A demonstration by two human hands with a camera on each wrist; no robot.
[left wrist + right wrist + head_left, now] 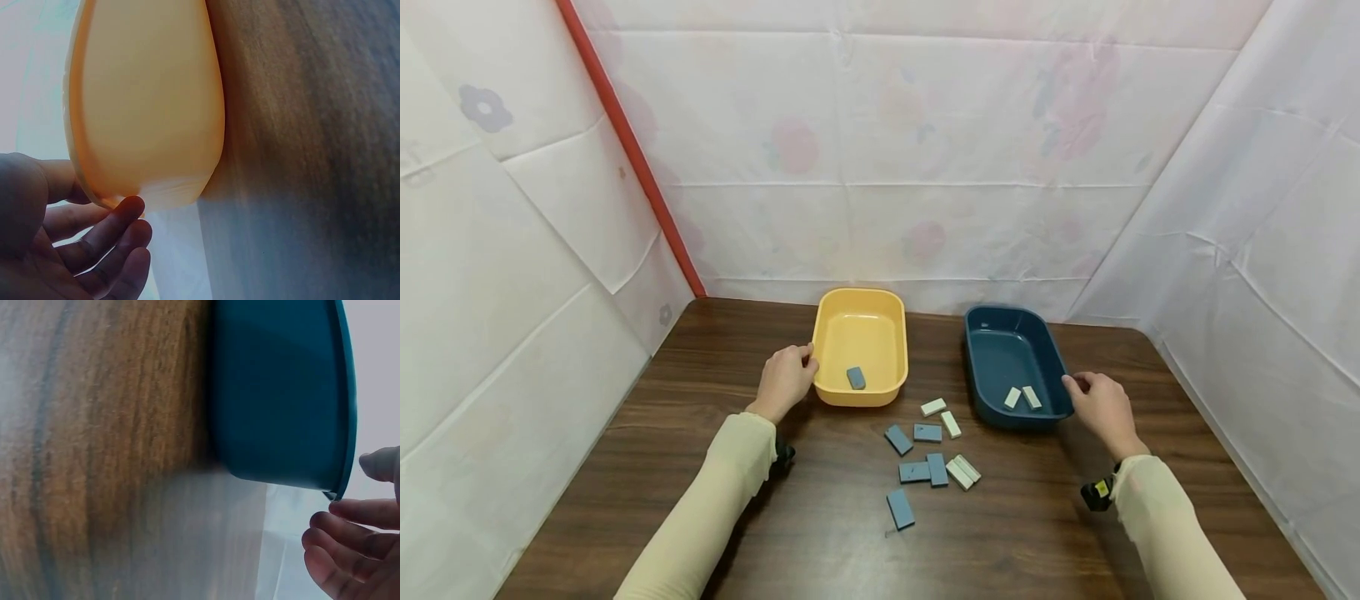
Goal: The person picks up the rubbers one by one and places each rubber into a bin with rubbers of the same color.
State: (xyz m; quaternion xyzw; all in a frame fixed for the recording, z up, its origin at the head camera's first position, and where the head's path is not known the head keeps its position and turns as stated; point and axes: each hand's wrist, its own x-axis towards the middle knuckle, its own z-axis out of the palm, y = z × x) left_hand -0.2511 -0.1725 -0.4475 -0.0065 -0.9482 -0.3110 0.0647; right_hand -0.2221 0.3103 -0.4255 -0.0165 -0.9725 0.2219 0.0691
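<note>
Head view: the left rim of a yellow tray is pinched between the thumb and fingers of the left hand, while the rim of a dark blue tray, close to its near right corner, is touched by the right hand, whose fingers are loosely bent and whose thumb is held apart. One grey-blue block is contained in the yellow tray and two white blocks in the blue one. Nine more, five grey-blue and four white, are scattered on the wooden table.
</note>
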